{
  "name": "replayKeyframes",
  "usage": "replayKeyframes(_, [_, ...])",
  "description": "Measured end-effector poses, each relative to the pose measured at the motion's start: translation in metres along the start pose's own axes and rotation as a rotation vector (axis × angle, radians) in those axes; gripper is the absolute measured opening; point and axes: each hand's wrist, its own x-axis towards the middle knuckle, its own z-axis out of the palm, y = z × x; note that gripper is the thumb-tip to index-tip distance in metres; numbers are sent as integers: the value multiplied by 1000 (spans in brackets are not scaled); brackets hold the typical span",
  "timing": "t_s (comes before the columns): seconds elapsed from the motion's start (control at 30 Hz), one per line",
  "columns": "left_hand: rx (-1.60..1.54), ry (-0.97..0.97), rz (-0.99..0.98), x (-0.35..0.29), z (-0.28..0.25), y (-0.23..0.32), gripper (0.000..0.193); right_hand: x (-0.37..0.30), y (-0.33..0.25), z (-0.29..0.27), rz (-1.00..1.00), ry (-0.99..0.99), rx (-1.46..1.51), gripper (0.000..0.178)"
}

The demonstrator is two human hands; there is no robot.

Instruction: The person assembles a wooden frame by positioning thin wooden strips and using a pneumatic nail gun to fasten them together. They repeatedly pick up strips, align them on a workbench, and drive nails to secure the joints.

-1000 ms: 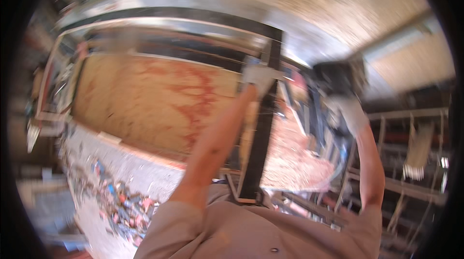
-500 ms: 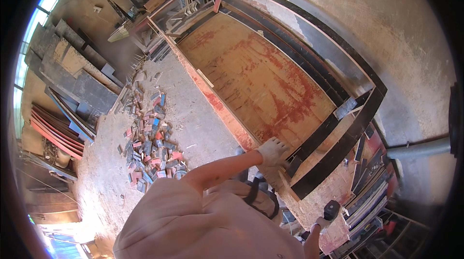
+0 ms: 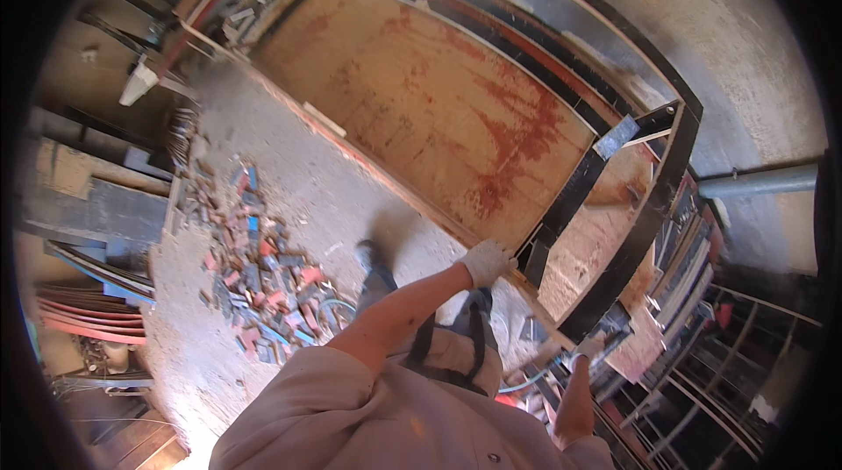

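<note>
My left hand (image 3: 488, 262), in a pale work glove, is at the near edge of a long work table (image 3: 395, 185), its fingers bent over the wooden rim beside the corner of a black frame (image 3: 605, 299). The table's tan top has red stains. My right hand (image 3: 586, 351), also gloved, is low at the right, by the table's near end. Its fingers are closed round a dark power tool (image 3: 611, 326), which is blurred and partly hidden. A small grey-blue block (image 3: 617, 137) lies across the black frame's joint.
A heap of red, blue and dark offcuts (image 3: 263, 268) covers the floor at the left. Curved red strips (image 3: 92, 316) and boards are stacked beyond it. At the right are a metal rack (image 3: 710, 373) and a wall pipe (image 3: 763, 182). A loose wood strip (image 3: 324, 119) lies on the table's edge.
My view has turned and moved closer to the table. My left hand's fingers, spread before, are now bent over the rim. My right hand has come up toward the table's near end with the tool.
</note>
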Motion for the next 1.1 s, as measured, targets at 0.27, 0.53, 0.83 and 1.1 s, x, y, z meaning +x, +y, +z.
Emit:
replayKeyframes(0.27, [-496,793,143,-76,-18,-17,36,-233,-114,31,-446,-615,-152,31])
replayKeyframes(0.53, [-1097,770,-1033,-297,151,-129,11,-331,-298,307,-791,-763,-310,34])
replayKeyframes(0.83, [-1292,396,-1330,-337,281,-201,26,-186,-426,605,-64,-703,-35,68])
replayKeyframes(1.1, [-1507,627,-1302,-355,264,-229,29,-109,-495,671,-142,-381,184,70])
